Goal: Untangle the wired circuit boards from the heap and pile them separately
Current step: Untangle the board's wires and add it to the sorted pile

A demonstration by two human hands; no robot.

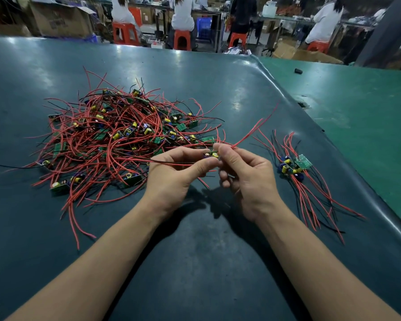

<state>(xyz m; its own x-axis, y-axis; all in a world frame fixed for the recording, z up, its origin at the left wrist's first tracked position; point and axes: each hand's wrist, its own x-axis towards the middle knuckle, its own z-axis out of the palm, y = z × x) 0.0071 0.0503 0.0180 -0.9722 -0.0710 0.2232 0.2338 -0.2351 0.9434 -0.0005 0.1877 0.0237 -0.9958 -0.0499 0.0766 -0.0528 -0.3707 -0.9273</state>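
Sorted pile (pixel 295 164) — few boards, right of worktop (pixel 195 251); heap (pixel 116 135) — most boards left tangled; one board (pixel 212 155) pinched between left hand (pixel 178 172) and right hand (pixel 243 174), both grips closed on it.

A dark teal table (pixel 195 251) bears a tangled heap (pixel 116 135) of wired boards and, well apart, a small pile (pixel 296 167).

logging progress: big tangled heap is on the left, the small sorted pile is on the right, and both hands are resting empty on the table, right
Not quite. The head view shows the hands are not empty: the left hand and right hand together hold one wired circuit board above the table. The heap left and pile right are correct.
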